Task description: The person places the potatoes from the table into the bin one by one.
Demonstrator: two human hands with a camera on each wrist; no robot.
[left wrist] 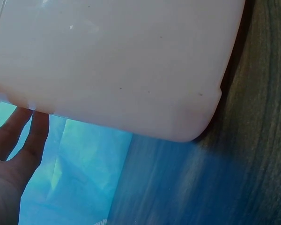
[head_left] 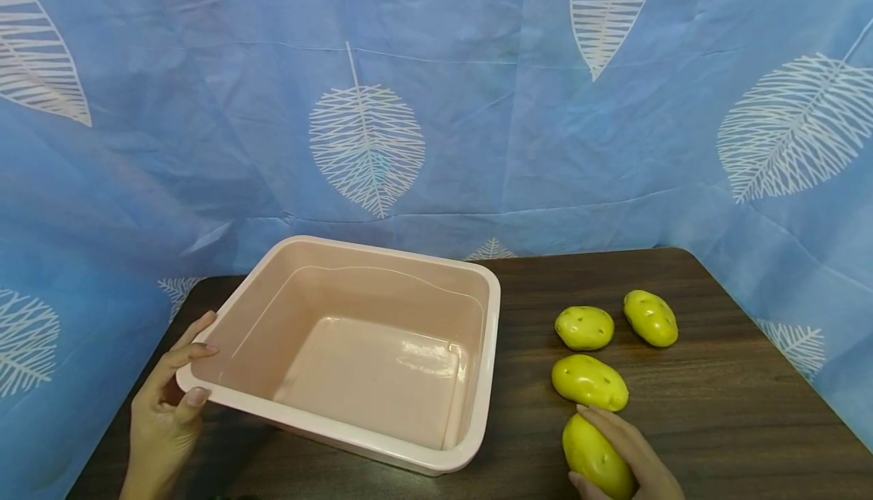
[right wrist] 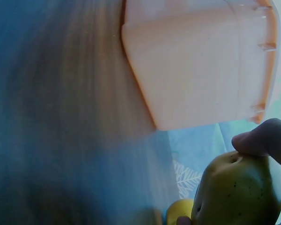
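My left hand (head_left: pixel 164 405) grips the near left corner of a pale pink plastic basin (head_left: pixel 487 379), its fingertips over the rim and its thumb on the near edge. The basin has nothing inside. In the left wrist view, fingers (left wrist: pixel 35 140) reach up to the basin's rim (left wrist: pixel 84 121). At the lower right, my right hand (head_left: pixel 630 454) holds a yellow potato (head_left: pixel 592 454) between thumb and fingers. The right wrist view shows that potato (right wrist: pixel 236 192) close up, with the thumb or a finger pressed on its end. Part of the right hand is cut off by the frame.
Beyond the held potato lie a potato (head_left: pixel 589 382), another potato (head_left: pixel 584 328) and a third potato (head_left: pixel 650 318), right of the basin. All rest on a dark wood table (head_left: pixel 736 409). A blue leaf-patterned cloth (head_left: pixel 464 144) hangs behind the table's far edge.
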